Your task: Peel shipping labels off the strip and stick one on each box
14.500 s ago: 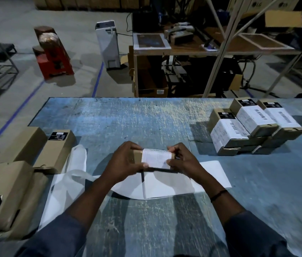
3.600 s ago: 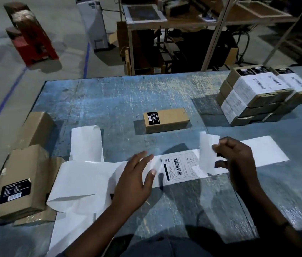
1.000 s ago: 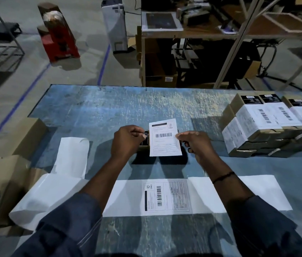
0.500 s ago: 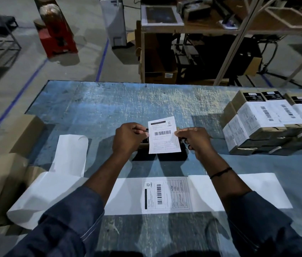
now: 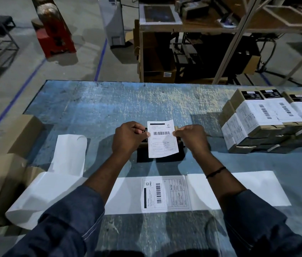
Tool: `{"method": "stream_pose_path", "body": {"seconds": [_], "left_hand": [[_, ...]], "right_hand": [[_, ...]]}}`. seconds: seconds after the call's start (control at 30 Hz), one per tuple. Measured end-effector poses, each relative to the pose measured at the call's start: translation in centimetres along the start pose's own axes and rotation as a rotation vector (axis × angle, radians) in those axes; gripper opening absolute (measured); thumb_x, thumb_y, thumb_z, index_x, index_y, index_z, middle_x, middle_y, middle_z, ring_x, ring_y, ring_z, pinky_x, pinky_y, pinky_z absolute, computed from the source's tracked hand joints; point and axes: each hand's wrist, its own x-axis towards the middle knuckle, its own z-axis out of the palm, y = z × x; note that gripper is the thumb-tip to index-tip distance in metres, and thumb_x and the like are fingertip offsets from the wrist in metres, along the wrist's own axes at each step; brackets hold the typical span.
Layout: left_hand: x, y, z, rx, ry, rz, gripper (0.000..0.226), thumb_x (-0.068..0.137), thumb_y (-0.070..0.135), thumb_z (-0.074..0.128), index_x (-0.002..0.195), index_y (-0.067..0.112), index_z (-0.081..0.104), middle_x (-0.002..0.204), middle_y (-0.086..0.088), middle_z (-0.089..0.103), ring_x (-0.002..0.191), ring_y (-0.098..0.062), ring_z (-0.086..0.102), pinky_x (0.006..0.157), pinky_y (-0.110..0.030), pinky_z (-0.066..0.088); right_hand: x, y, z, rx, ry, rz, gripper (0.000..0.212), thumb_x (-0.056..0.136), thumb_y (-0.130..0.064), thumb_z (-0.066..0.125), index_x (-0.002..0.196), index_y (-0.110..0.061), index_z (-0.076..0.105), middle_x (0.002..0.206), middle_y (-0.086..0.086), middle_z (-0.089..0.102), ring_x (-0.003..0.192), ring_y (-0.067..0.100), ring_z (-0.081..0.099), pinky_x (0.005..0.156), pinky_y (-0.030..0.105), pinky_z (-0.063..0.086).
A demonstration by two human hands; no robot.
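Both grips are closed on one loose label: the left grip pinches its left edge between thumb and fingertips, and the right grip pinches its right edge the same way. This label faces up, barcode near its top, and hangs over a single brown box standing on the blue bench near its middle. Only slivers of that box show past the paper and the hands, so whether the label touches it cannot be told. Nearer the person, one white backing strip lies flat across the bench from left to right, its left end curling up and over. One printed label sits on the strip, between the two forearms. At the right of the bench stands a stack of labelled boxes: three lie side by side on top, each with a white label and a black sticker, and more lie beneath, though their count cannot be told. At the left edge are at least two plain boxes without white labels. One thin black band circles the right wrist, and both arms wear dark blue sleeves.
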Motion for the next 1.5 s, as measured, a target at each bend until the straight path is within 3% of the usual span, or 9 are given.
{"method": "stream_pose_path", "body": {"seconds": [0.27,0.37,0.47,0.57,0.67,1.0,1.23,1.37,1.5], "left_hand": [[0.1,0.0,0.1,0.067,-0.005,0.013,0.019,0.076,0.035,0.088,0.088,0.031,0.075,0.074,0.015,0.071,0.072,0.002,0.067,0.070,-0.027,0.057],[0.0,0.0,0.2,0.096,-0.005,0.023,0.017,0.078,0.038,0.086,0.087,0.033,0.073,0.074,0.015,0.071,0.073,0.000,0.067,0.070,-0.031,0.059],[0.0,-0.2,0.3,0.101,-0.001,0.031,0.017,0.078,0.038,0.086,0.086,0.034,0.072,0.073,0.014,0.070,0.072,0.000,0.067,0.070,-0.033,0.059],[0.1,-0.4,0.2,0.102,-0.004,0.035,0.018,0.076,0.040,0.087,0.084,0.034,0.071,0.072,0.014,0.070,0.071,0.000,0.067,0.070,-0.033,0.060],[0.3,-0.6,0.2,0.094,-0.014,0.042,0.016,0.077,0.040,0.084,0.086,0.034,0.073,0.073,0.013,0.071,0.070,-0.001,0.068,0.072,-0.034,0.061],[0.4,-0.7,0.2,0.094,-0.026,0.059,0.016,0.080,0.037,0.085,0.086,0.033,0.071,0.075,0.012,0.070,0.072,-0.002,0.067,0.071,-0.030,0.056],[-0.4,-0.4,1.3,0.547,0.070,0.415,0.024,0.090,0.032,0.069,0.112,0.040,0.066,0.118,0.009,0.058,0.117,-0.023,0.046,0.093,-0.041,0.031],[-0.8,-0.1,1.5,0.657,0.009,0.548,0.042,0.089,0.039,0.043,0.124,0.039,0.066,0.132,0.015,0.061,0.127,-0.024,0.046,0.095,-0.041,0.024],[-0.8,0.3,1.2,0.675,-0.087,0.517,0.075,0.081,0.051,0.007,0.135,0.040,0.059,0.142,0.020,0.058,0.138,-0.020,0.037,0.104,-0.043,0.019]], "right_hand": [[-0.9,-0.4,0.9,-0.423,0.102,-0.137,0.016,0.075,-0.021,0.070,0.071,-0.006,0.065,0.059,-0.001,0.061,0.058,0.018,0.060,0.047,0.022,0.035],[-1.5,-0.4,0.8,-0.534,0.209,-0.191,0.028,0.078,-0.031,0.074,0.093,-0.014,0.058,0.085,0.004,0.067,0.083,0.029,0.064,0.068,0.034,0.052],[-2.5,0.3,1.7,-0.795,0.303,-0.505,0.026,0.082,-0.027,0.071,0.102,-0.014,0.062,0.104,0.010,0.067,0.102,0.035,0.061,0.086,0.044,0.049],[-4.0,1.4,4.4,-0.866,0.068,-0.807,0.039,0.098,-0.034,0.050,0.128,-0.012,0.062,0.132,0.010,0.064,0.131,0.033,0.052,0.109,0.050,0.038],[-5.4,2.9,6.3,-0.933,-0.155,-0.806,0.063,0.104,-0.046,0.023,0.154,-0.012,0.039,0.162,0.009,0.038,0.154,0.024,0.026,0.126,0.051,0.013],[-4.5,4.5,2.6,-1.063,-0.086,-0.679,0.072,0.105,-0.054,0.009,0.163,-0.012,0.016,0.171,0.004,0.010,0.158,0.019,0.002,0.127,0.051,0.001],[-4.2,2.7,3.9,-1.050,-0.106,-0.704,0.064,0.103,-0.035,0.017,0.158,-0.005,0.030,0.167,0.013,0.026,0.157,0.027,0.015,0.127,0.051,-0.003],[-3.9,2.2,4.6,-1.072,-0.201,-0.777,0.084,0.083,-0.034,0.004,0.158,-0.003,0.027,0.167,0.012,0.026,0.157,0.025,0.016,0.127,0.051,-0.003],[-3.2,3.0,4.5,-1.067,-0.204,-0.788,0.077,0.090,-0.034,0.013,0.159,-0.005,0.028,0.167,0.012,0.027,0.157,0.026,0.017,0.127,0.051,0.006]]}}
